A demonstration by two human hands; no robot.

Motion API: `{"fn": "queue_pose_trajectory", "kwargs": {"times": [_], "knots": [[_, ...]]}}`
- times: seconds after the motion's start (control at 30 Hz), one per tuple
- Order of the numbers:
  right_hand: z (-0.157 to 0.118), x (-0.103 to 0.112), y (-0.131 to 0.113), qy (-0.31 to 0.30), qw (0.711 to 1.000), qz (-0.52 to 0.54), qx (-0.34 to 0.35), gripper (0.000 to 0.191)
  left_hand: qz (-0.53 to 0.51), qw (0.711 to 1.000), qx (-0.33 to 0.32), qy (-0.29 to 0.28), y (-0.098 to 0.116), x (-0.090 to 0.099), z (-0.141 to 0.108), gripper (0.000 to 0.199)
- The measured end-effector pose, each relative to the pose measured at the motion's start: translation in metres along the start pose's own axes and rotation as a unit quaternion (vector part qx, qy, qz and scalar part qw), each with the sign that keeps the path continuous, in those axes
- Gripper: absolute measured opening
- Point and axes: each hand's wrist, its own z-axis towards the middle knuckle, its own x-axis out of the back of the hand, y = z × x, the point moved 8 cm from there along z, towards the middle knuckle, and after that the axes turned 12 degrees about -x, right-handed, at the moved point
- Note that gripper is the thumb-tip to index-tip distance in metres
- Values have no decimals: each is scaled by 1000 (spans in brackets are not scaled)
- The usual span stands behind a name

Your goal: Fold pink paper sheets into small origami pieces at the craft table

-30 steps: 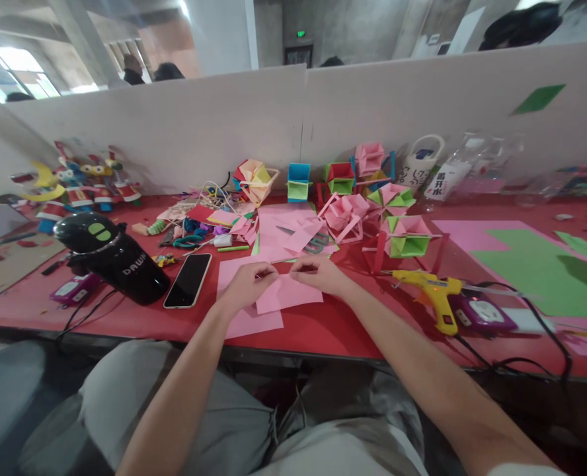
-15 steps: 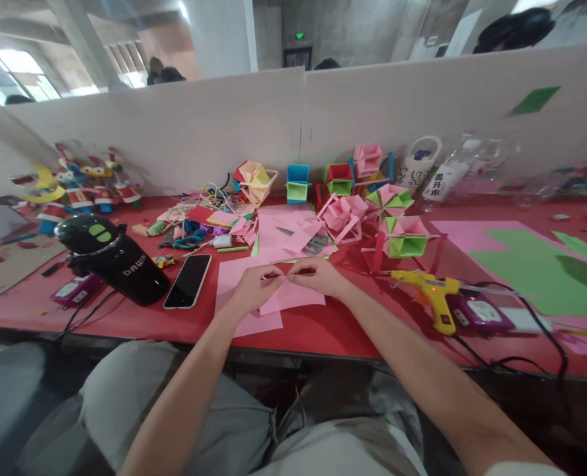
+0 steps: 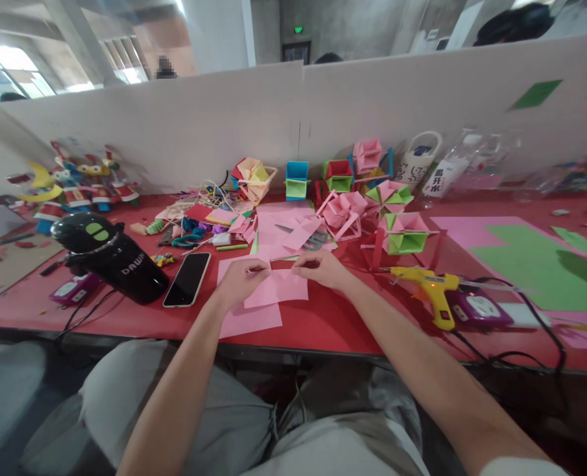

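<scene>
A pink sheet of paper [image 3: 277, 288] hangs between my hands, just above the front of the red table. My left hand [image 3: 242, 281] is closed in a pinch at its upper left edge. At the upper right edge my right hand [image 3: 322, 271] is closed too, thumb against fingertips. Beneath lies another pink sheet [image 3: 251, 321], partly covered. A thin stick [image 3: 284, 258] rests just beyond my fingers. Farther back, scissors [image 3: 315, 238] with grey handles lie among pink paper pieces [image 3: 273, 218].
Left of my hands are a phone [image 3: 188, 280] and a black bottle [image 3: 119, 258]. To the right lie a yellow glue gun [image 3: 430, 288] with its cord and a purple power strip [image 3: 479, 311]. Folded paper lanterns [image 3: 403, 237] stand behind, near a white partition [image 3: 199, 125].
My hands have moved apart, the left one leftward. The pink sheet has shifted left and now shows its upper edge between them.
</scene>
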Motion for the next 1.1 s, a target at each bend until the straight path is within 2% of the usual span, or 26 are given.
{"fn": "queue_pose_trajectory", "kwargs": {"times": [0.3, 0.7, 0.93, 1.0, 1.1], "knots": [[-2, -1, -4, -4, 1000, -28, 8, 16, -2, 1000, -7, -4, -4, 2, -2, 18], [1, 10, 8, 7, 1000, -10, -21, 15, -3, 1000, 24, 9, -11, 15, -5, 18], [-2, 32, 1, 82, 996, -29, -6, 19, 8, 999, 27, 21, -9, 21, -6, 18], [-3, 28, -4, 73, 997, -25, 9, 24, -3, 1000, 17, 20, -6, 17, -5, 18], [-5, 12, -9, 26, 999, -17, 29, 23, -9, 1000, 1, 14, -3, 6, -3, 18]]}}
